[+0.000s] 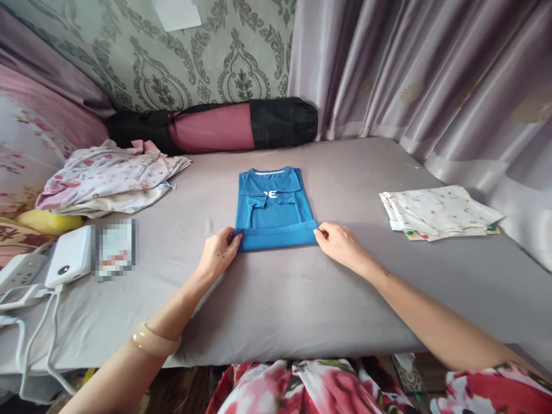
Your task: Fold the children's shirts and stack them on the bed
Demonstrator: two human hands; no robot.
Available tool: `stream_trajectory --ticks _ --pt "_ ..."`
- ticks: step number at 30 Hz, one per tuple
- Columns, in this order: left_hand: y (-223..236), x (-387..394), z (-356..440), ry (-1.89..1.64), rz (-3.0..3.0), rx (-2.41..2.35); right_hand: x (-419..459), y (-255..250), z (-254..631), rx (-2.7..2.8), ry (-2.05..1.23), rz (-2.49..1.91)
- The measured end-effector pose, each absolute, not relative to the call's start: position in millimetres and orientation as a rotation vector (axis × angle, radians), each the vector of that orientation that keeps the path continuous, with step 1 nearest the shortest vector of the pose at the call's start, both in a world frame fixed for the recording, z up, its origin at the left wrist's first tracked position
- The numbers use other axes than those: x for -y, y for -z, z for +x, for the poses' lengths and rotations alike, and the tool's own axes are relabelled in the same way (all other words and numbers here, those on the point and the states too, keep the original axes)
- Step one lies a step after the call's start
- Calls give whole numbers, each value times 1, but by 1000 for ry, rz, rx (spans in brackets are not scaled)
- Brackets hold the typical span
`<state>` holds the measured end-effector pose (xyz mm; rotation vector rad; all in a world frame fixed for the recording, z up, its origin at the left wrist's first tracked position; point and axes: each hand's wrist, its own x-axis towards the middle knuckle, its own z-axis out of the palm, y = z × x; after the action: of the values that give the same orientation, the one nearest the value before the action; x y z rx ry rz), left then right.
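Observation:
A blue T-shirt [276, 217] lies in the middle of the grey sheet, its neckline away from me. Both its sleeves are turned inward across the chest, partly covering white lettering. Along the near side, the hem is turned up into a flat band. My left hand [219, 252] pinches the left corner of that band, a bangle on the forearm behind it. At the opposite corner, my right hand [338, 242] is closed on the fabric with thumb and fingers together.
Folded pale patterned clothing [440, 211] lies at the right. A heap of printed clothes [112, 178], a white power bank [71, 256] with cables, and a power strip [21, 273] are at the left. A pink-and-black rolled bag [211, 127] lies along the wall.

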<state>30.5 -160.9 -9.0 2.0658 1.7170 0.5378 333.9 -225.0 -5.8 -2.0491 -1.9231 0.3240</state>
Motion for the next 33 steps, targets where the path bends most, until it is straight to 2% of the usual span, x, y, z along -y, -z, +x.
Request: stream_trajectory --ticks 5,12,15,18,22,33 --pt "19 161 30 -576 2179 -1754 225 0 323 1900 -271 -2190" --pt "29 162 18 -676 2295 -1687 226 -2 327 1890 -312 -2171" --pt "21 171 23 -745 2505 -1602 232 -3 320 1970 -110 -2101" --pt "13 183 36 -568 2768 -1332 238 -1 305 2187 86 -1843" --pt "11 195 54 -292 2863 -1143 240 6 285 2510 -29 -1549" --pt "24 179 56 -74 2807 -1136 226 10 276 2589 -337 -1563"
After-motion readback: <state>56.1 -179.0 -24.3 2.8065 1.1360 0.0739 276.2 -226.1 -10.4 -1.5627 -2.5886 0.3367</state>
